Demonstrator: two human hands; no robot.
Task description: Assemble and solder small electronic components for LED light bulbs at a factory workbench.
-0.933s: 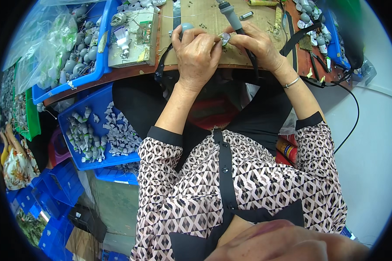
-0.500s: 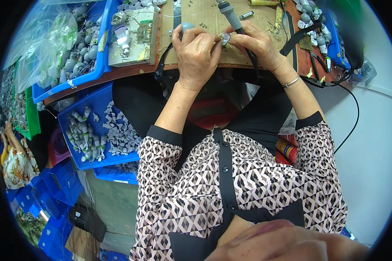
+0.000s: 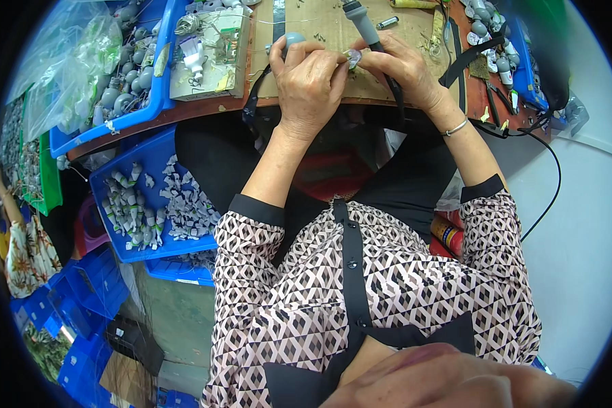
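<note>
Clear little piece [image 3: 354,58] pinched narrowly in my left hand [image 3: 309,83]; my right hand [image 3: 404,71] curls round a grey-and-black tool [image 3: 362,23], thumb meeting the piece's other side, grey bulb [image 3: 294,38] just beyond my left knuckles.

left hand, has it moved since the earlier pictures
No, not noticeably: against the white box on the table, the left hand keeps about the same place, just to the box's right, with a similar gap between them.
</note>
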